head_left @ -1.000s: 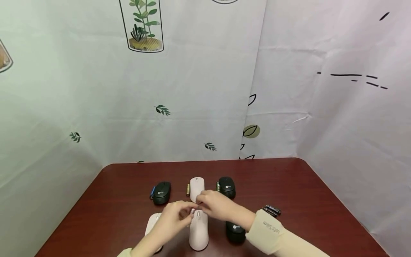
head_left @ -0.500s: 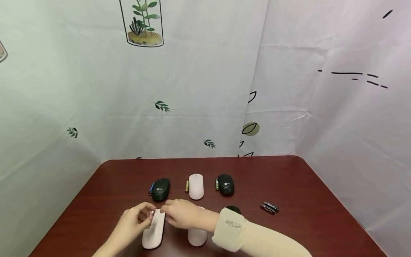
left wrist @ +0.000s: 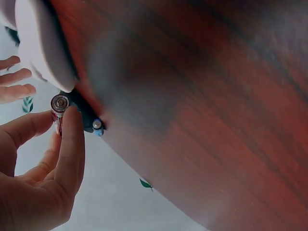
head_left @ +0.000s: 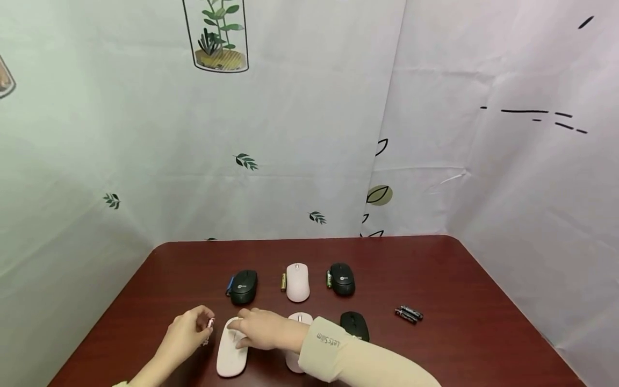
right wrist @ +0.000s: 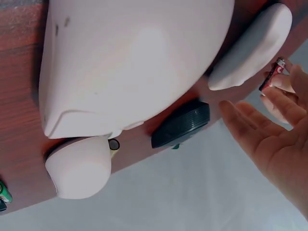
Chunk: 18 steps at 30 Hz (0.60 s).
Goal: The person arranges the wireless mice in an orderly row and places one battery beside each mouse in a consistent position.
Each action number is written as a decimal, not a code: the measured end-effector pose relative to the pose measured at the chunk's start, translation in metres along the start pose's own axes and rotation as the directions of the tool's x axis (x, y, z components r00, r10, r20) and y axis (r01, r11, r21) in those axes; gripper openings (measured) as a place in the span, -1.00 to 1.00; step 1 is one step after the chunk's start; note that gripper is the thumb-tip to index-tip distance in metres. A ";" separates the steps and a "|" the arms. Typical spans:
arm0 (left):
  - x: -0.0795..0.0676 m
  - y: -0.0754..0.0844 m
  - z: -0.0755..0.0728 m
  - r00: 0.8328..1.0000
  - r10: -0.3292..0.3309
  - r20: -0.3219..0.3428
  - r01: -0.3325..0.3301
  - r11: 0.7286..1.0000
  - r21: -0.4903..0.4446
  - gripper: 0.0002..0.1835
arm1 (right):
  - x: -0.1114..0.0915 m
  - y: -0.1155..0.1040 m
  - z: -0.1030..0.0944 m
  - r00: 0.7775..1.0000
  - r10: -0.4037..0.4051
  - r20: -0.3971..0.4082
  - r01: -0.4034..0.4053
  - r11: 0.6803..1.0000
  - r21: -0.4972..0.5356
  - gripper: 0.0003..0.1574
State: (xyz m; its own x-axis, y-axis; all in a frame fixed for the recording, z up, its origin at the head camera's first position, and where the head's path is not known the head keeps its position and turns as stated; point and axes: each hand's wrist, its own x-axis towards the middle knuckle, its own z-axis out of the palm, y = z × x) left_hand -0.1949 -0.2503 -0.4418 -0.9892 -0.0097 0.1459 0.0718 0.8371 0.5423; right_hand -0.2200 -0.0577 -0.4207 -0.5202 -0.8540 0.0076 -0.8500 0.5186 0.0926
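Observation:
My left hand (head_left: 186, 333) pinches a small red-and-silver battery (left wrist: 59, 103) between thumb and fingertips, its round end facing the left wrist camera. It is held just left of a white computer mouse (head_left: 231, 360) at the front left of the table. Over the upper part of that mouse is my right hand (head_left: 263, 329), palm down with loosely extended fingers and nothing held. In the head view I cannot tell whether these fingers touch the mouse. A second white mouse (head_left: 301, 318) is partly hidden under the right forearm.
Behind stand a black mouse (head_left: 244, 287) with a blue battery (head_left: 229, 286), a white mouse (head_left: 297, 282) with a gold battery (head_left: 283, 282), and a black mouse (head_left: 342, 279) with a green battery (head_left: 329, 279). Another black mouse (head_left: 354, 325) and dark batteries (head_left: 409, 314) lie right.
Both hands have moved left from the middle white mouse to the front-left one. They have parted: the left hand is now beside that mouse with the battery, the right above it.

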 end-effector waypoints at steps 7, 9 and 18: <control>0.005 -0.001 0.003 0.999 0.010 0.040 -0.010 1.000 0.022 -0.80 | 0.005 -0.007 0.003 1.000 0.016 0.027 -0.014 0.998 -0.068 -0.51; 0.007 -0.001 0.005 0.999 0.008 0.046 -0.010 1.000 0.029 -0.80 | 0.005 -0.009 0.003 0.999 0.015 0.030 -0.012 0.995 -0.099 -0.54; 0.009 0.003 0.016 0.998 0.052 0.043 -0.053 0.998 0.024 -0.76 | 0.009 -0.014 0.004 0.999 -0.032 0.030 0.038 0.976 -0.213 -0.61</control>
State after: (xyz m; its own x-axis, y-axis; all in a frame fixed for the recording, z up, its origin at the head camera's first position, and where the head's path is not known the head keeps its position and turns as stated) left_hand -0.2055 -0.2392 -0.4523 -0.9888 0.0574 0.1381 0.1210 0.8493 0.5138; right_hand -0.2129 -0.0730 -0.4260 -0.4951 -0.8685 -0.0253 -0.8318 0.4654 0.3026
